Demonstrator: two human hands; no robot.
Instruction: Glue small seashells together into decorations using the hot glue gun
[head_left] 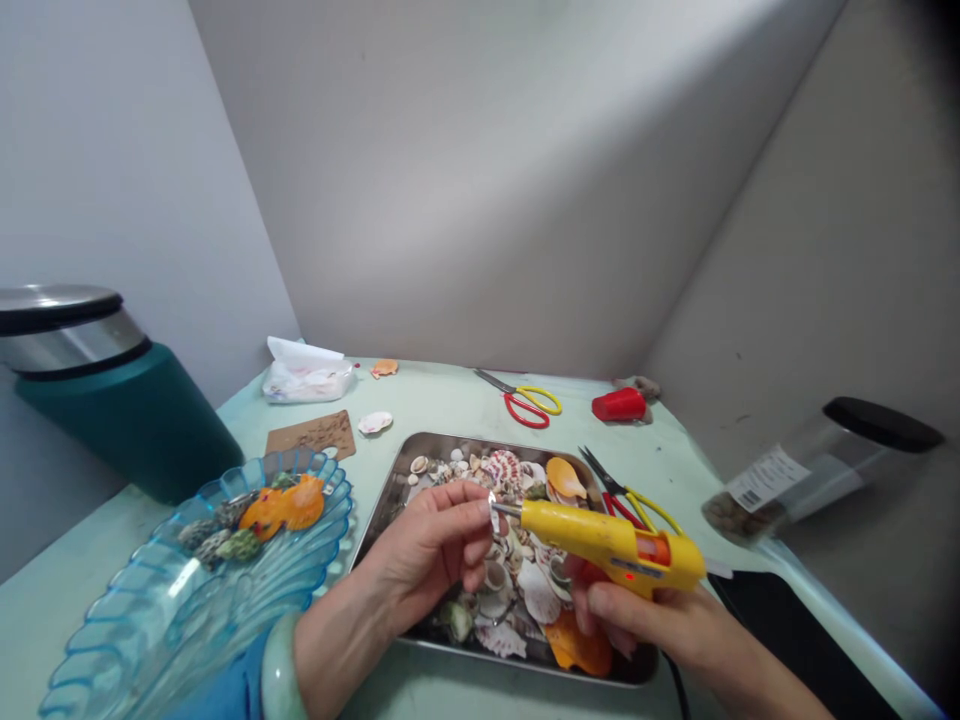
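My left hand [433, 545] pinches a small pale shell [493, 515] between thumb and fingers, above a steel tray [379, 515] full of several mixed seashells. My right hand [651, 618] grips a yellow hot glue gun [611, 545]; its metal nozzle touches the small shell. A red light glows on the gun's side. Left of the tray stands a blue shell-shaped glass dish [187, 590] holding orange and dark shells glued together [259, 520].
Red-and-yellow scissors [525, 400] and a red cap [619, 405] lie at the back of the pale green table. Pliers [622, 495] rest by the tray's right rim. A tissue pack [306, 375], brown card [311, 435], teal bin [97, 390] and tipped jar [817, 470] surround them.
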